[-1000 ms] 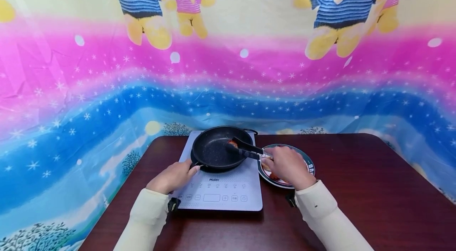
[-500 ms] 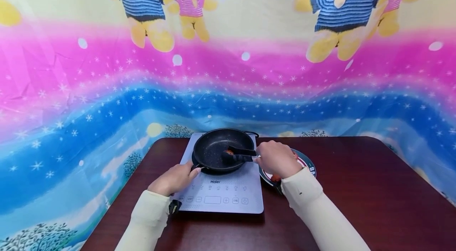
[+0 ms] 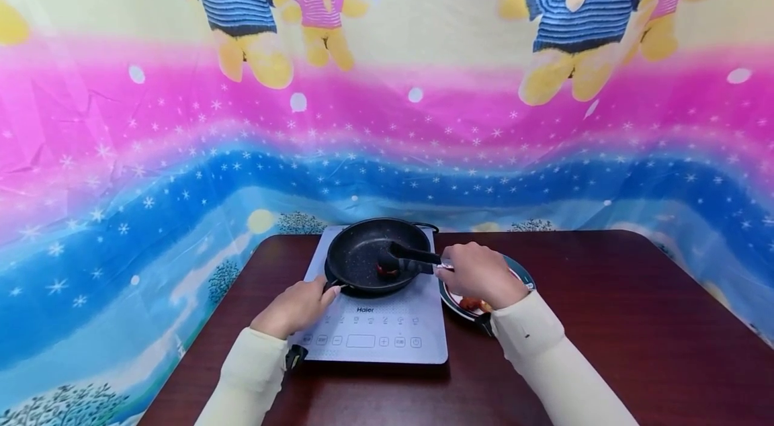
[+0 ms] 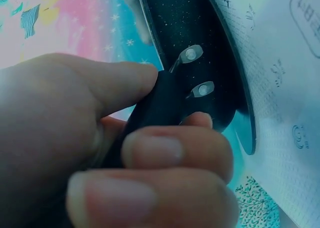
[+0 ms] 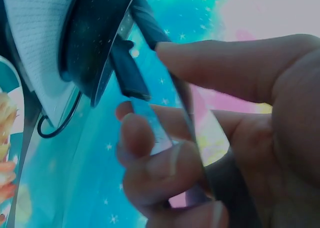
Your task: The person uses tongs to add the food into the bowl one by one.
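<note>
A black frying pan [image 3: 357, 254] sits on a white induction cooktop [image 3: 387, 328] marked Haier. My left hand [image 3: 293, 308] grips its black handle [image 4: 155, 106], thumb on one side and fingers curled round the other. Metal tongs with black tips [image 3: 417, 255] are held in my right hand [image 3: 480, 273], and their tips reach down into the pan. By those tips lies a small reddish piece of food [image 3: 387, 271]; whether it is pinched I cannot tell. In the right wrist view, thumb and fingers press the tongs' metal arms [image 5: 155, 125] from both sides.
Right of the cooktop stands a plate with a dark green rim [image 3: 527, 271], partly behind my right hand, bearing reddish food pieces [image 3: 474, 305]. A black cord [image 3: 431, 226] runs behind the pan. The dark wooden table [image 3: 635, 318] meets a printed curtain [image 3: 387, 164].
My right hand went left and then slightly back right with the tongs, whose tips turned. The food piece came nearer to the pan's front side. The left hand stayed on the handle.
</note>
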Tool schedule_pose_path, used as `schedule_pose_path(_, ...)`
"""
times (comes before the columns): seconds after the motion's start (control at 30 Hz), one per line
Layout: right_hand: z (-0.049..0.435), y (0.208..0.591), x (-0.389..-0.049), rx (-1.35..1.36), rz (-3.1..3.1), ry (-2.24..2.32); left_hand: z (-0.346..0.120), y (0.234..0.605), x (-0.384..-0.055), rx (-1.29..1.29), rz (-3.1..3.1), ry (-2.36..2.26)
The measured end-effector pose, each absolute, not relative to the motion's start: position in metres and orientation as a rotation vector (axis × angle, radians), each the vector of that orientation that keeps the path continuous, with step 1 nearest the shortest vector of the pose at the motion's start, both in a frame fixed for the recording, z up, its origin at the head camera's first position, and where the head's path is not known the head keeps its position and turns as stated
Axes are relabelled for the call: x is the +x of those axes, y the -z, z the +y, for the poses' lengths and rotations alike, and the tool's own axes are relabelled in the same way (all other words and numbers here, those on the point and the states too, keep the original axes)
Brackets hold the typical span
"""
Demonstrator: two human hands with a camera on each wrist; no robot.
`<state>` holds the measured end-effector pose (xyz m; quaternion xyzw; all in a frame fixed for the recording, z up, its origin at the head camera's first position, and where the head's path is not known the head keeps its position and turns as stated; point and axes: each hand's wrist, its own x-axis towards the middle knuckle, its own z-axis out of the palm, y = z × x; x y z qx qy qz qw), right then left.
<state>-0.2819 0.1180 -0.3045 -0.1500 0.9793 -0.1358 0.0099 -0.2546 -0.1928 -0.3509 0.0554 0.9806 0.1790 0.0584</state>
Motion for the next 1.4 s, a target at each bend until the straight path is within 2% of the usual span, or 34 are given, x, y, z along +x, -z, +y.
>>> schedule_pose_path(0.5, 0.197, 0.297, -0.252, -0.417, 3.132, 0.557, -0.195, 0.347, -0.255, 0.146, 2.902, -0.590)
schedule_pose_path(0.83, 0.233, 0.296, -0.249, -0.345, 3.143, 0.463, -0.195, 0.350, -0.254, 0.166, 2.914, -0.607)
schedule_pose_path(1.4, 0.233, 0.311, -0.260, -0.394, 2.979, 0.449, -0.194, 0.350, -0.254, 0.156, 2.926, -0.582)
